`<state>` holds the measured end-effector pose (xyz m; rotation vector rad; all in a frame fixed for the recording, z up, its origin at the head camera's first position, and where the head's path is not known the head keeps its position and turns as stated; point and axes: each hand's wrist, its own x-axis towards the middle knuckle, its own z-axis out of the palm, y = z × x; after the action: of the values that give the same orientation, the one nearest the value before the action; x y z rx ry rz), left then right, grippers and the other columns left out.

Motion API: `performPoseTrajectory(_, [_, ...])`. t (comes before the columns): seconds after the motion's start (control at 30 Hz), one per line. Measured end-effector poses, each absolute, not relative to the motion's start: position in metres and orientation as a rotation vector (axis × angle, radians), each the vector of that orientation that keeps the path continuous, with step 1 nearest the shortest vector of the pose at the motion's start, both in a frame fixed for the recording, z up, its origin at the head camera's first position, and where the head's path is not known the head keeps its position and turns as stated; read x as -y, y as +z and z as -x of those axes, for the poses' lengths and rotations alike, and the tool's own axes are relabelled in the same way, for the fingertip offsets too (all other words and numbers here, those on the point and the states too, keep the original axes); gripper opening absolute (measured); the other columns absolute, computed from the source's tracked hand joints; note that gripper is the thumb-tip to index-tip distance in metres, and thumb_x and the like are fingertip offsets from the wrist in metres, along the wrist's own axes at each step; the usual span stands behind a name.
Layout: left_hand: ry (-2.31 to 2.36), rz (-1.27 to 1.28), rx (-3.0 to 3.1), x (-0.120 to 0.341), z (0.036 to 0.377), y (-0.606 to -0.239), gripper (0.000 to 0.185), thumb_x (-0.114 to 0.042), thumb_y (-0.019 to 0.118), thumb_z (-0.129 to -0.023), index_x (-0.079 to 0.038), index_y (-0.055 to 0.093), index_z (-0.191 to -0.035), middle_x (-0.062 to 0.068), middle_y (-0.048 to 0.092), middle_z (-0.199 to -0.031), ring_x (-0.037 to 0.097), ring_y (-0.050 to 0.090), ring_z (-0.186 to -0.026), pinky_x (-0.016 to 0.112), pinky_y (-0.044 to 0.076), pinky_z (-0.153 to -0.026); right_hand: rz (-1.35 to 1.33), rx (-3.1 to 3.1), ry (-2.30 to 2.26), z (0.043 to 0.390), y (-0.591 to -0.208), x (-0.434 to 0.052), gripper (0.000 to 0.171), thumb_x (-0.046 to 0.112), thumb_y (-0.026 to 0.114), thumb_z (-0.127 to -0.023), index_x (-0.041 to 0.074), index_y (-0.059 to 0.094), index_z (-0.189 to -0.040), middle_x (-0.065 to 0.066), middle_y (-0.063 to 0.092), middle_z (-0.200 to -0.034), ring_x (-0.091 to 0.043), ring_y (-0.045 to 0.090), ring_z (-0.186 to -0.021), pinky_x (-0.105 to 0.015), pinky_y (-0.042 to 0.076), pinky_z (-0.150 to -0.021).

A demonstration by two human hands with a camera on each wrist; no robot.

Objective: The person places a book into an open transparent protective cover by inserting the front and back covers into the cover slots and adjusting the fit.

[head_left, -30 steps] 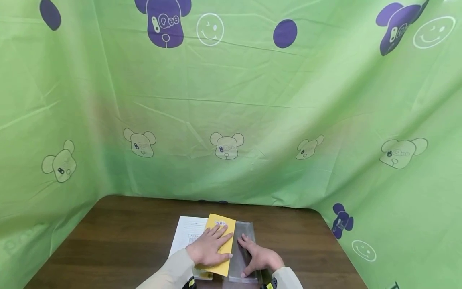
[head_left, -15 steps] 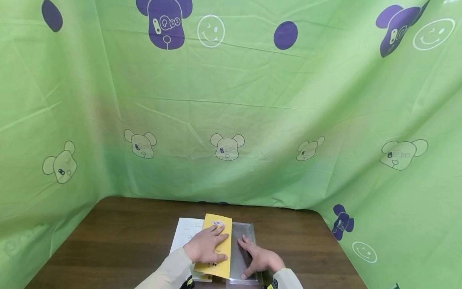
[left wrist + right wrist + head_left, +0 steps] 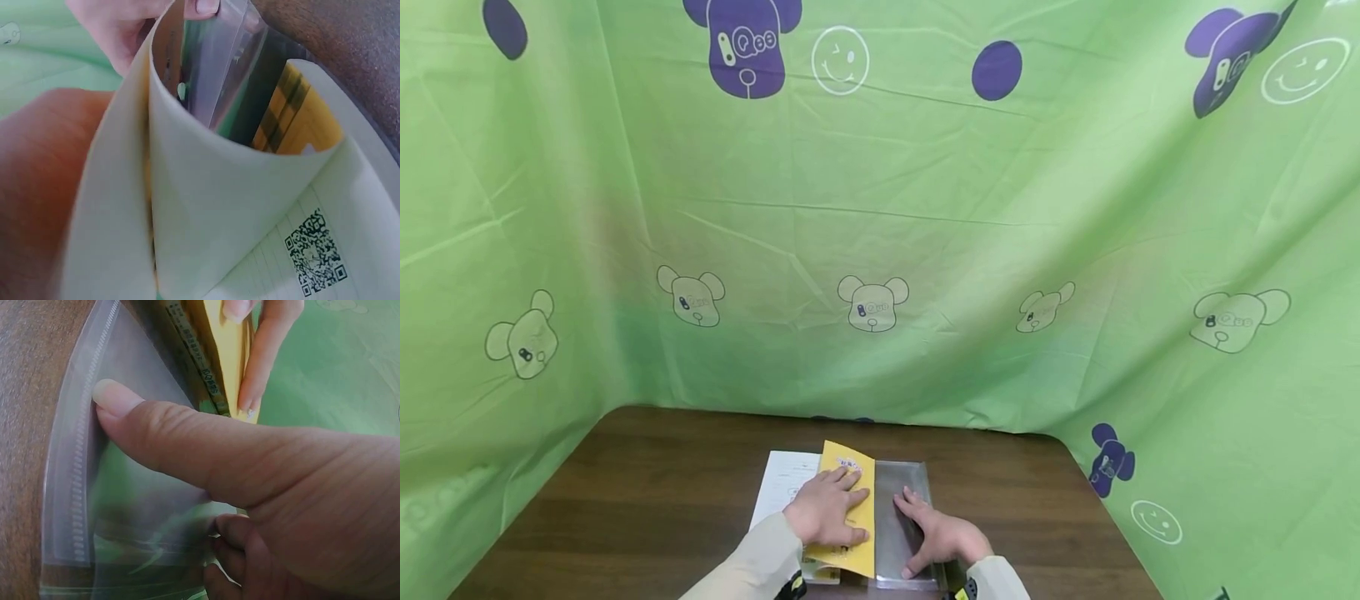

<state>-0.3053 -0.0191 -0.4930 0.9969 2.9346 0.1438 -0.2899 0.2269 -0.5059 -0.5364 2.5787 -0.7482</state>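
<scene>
A yellow booklet lies near the front edge of the brown table. My left hand lies over its cover, with the fingertips hooked over the right edge and the cover bent upward. To its right lies a clear plastic zip sleeve. My right hand rests flat on the sleeve, its thumb pressing near the zip strip. In the left wrist view a lined page with a QR code shows under the curled cover.
A white printed sheet lies under the booklet's left side. Green printed cloth hangs close behind the table and along both sides. Bare wood extends to the left and right of the hands.
The yellow cover's right edge has risen and swung left, so it looks narrower and more of the clear sleeve shows. My left hand moved left with it. The right hand stayed put.
</scene>
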Motion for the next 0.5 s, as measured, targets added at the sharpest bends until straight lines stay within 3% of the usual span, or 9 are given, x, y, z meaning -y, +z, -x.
performPoseTrajectory(0.5, [0.041, -0.936, -2.934, 0.0099, 0.3060, -0.4981, 0.067, -0.065, 0.063, -0.086, -0.025, 0.064, -0.139, 0.001, 0.048, -0.156, 0.025, 0.038, -0.149, 0.045, 0.029, -0.123, 0.542, -2.588, -0.737, 0.2900, -0.5070, -0.2282, 0.102, 0.015, 0.093, -0.072, 0.003, 0.036, -0.156, -0.024, 0.022, -0.166, -0.048, 0.020, -0.151, -0.063, 0.027, -0.119])
